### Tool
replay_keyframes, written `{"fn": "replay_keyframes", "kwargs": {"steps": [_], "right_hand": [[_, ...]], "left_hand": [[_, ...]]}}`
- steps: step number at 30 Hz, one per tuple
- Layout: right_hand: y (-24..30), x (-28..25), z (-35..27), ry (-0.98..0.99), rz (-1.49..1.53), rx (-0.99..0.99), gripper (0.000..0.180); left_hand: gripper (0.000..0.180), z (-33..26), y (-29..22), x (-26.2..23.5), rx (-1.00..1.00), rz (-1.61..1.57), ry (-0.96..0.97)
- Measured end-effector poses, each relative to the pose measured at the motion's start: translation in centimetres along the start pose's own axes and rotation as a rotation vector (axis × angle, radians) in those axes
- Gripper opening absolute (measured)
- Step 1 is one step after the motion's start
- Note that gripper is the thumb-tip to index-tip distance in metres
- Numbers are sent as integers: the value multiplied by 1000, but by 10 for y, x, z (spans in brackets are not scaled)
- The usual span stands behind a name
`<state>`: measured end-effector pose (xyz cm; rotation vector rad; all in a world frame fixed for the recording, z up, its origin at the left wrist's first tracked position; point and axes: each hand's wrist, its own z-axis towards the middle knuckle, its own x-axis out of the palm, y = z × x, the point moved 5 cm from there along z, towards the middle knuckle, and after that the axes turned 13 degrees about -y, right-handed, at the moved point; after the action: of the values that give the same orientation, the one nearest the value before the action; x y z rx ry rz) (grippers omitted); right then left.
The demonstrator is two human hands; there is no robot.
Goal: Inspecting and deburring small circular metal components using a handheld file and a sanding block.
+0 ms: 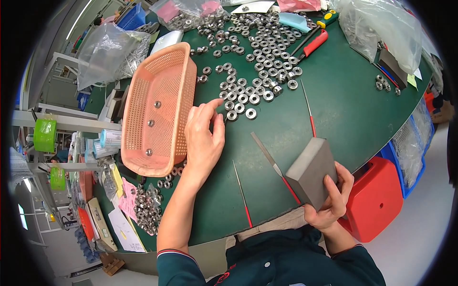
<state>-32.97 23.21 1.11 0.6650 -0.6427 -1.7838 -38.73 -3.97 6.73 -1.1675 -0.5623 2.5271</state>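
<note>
My right hand point(334, 202) grips a thick grey rectangular block point(312, 171) at the table's near edge; its kind is not plain. Beside the pink perforated plastic basket point(183, 95), my left hand point(205, 136) hovers with thumb and index finger apart and nothing visible between them. Its fingertips are close to a loose cluster of small metal rings point(243, 98). Three small red-handled files lie on the table: one thin file point(242, 193) at the near middle, one flat file point(274, 167) beside the block, and another thin file point(307, 108) farther off. Three rings point(150, 123) sit inside the basket.
Many more rings spread over the far side of the green table point(353, 105). Red-handled and yellow-handled tools point(315, 45) lie there near clear plastic bags point(381, 33). A ring-filled bag point(148, 207) and papers lie at left. A red stool point(377, 200) stands right.
</note>
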Motion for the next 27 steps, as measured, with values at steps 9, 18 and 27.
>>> {"fn": "replay_keyframes", "kwargs": {"steps": [9,18,27], "right_hand": [[-1,2,0,-64,8,6,58],[3,0,4,-38,-2,25,59],[5,-2,6,-27,-18,33,59]], "left_hand": [[25,1,3,5,-220,-224,71],[38,-13,3,4,-844,-1299,233],[55,-26,-13,-11,-768,-1370,272]]}}
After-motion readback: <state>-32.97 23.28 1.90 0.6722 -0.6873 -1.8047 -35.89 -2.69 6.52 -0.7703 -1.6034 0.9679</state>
